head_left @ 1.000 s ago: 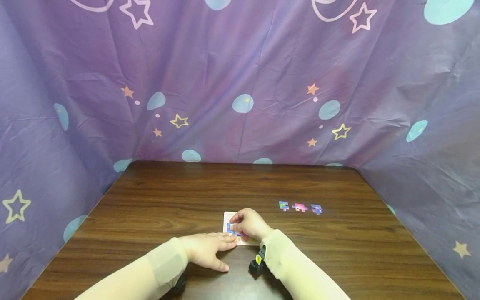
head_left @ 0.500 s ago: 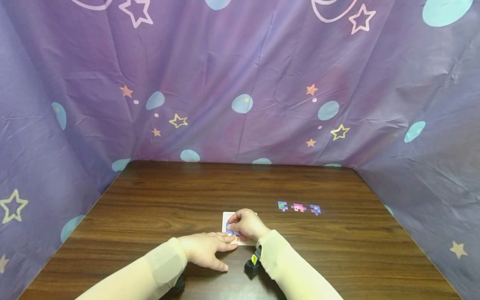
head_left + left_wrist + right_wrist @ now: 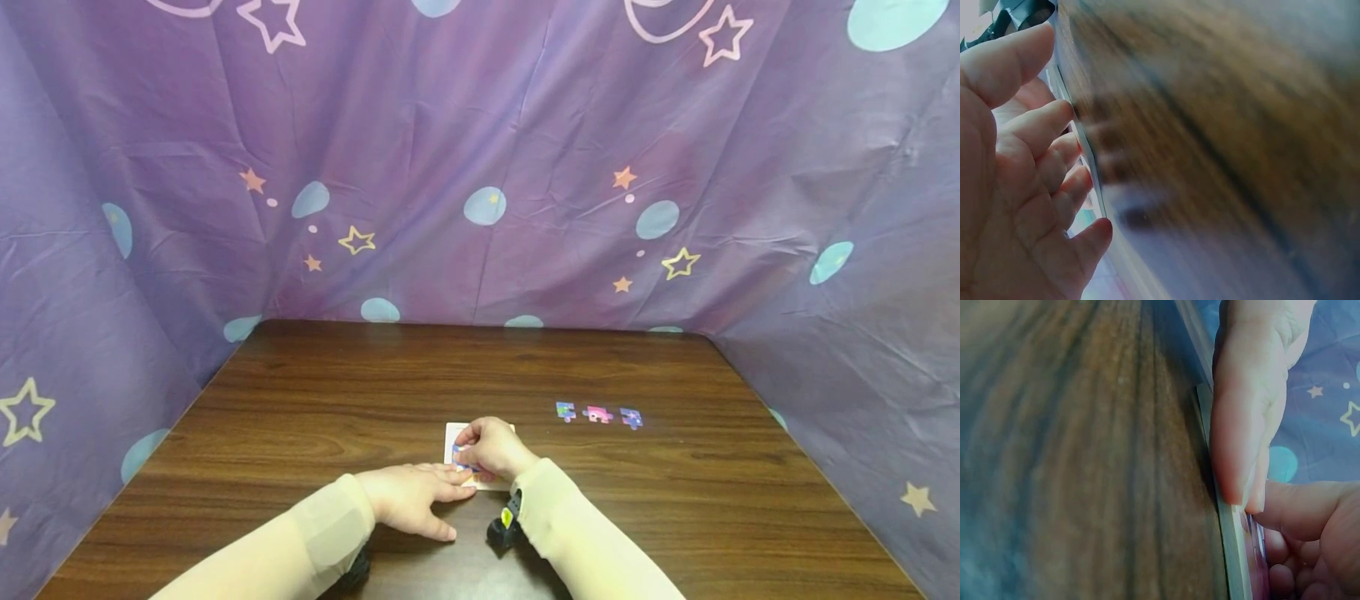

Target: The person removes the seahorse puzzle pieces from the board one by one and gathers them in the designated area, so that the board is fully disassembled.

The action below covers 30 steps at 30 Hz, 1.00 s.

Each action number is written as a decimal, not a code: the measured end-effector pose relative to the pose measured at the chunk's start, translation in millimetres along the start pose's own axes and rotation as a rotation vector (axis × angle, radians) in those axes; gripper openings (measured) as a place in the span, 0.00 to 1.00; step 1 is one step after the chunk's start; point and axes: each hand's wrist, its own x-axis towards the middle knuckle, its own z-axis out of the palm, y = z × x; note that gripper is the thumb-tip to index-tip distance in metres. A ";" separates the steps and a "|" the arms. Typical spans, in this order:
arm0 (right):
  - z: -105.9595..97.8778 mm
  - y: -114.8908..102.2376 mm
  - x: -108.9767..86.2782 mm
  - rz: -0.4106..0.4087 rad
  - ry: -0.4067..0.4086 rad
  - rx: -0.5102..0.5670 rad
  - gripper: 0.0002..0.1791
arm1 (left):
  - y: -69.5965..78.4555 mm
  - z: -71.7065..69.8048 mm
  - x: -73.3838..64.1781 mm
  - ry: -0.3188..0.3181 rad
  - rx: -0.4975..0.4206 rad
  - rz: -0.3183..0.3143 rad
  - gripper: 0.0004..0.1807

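Note:
A small white-bordered jigsaw board point(image 3: 451, 434) lies flat near the middle of the table, partly filled with blue and coloured pieces. My left hand point(image 3: 411, 497) rests with fingers spread on the board's near-left part. In the left wrist view those fingers point(image 3: 1057, 165) extend over the board's edge point(image 3: 1089, 156). Over the board, my right hand point(image 3: 497, 447) pinches a blue puzzle piece point(image 3: 457, 453) with thumb and forefinger; most of the piece is covered. The right wrist view has the right thumb point(image 3: 1297, 506) close to the left fingers beside the board's edge point(image 3: 1234, 550).
Three loose puzzle pieces lie in a row to the right: a blue-green one point(image 3: 566, 411), a pink one point(image 3: 597, 414) and a blue-purple one point(image 3: 632, 418). The brown wooden table point(image 3: 360, 375) is surrounded by purple cloth point(image 3: 420, 167) with stars.
Very little differs. The right wrist has shifted slightly left, and its fingers have made a tiny move at the board. The left hand stays in place.

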 end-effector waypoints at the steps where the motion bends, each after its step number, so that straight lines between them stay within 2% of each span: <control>1: 0.0 0.2 -0.2 -0.006 0.002 0.000 0.10 | 0.0 0.1 0.1 0.003 0.002 0.002 0.37; 7: -0.2 1.7 -0.9 -0.039 0.014 0.000 0.10 | 0.2 0.8 0.5 0.004 0.009 0.004 0.37; 21: 0.5 3.4 0.1 -0.037 0.032 0.039 0.13 | -2.3 2.4 0.5 0.013 0.015 0.025 0.37; 30: -1.7 6.2 0.6 -0.054 0.030 0.014 0.11 | -1.9 2.0 0.0 0.004 0.009 -0.001 0.37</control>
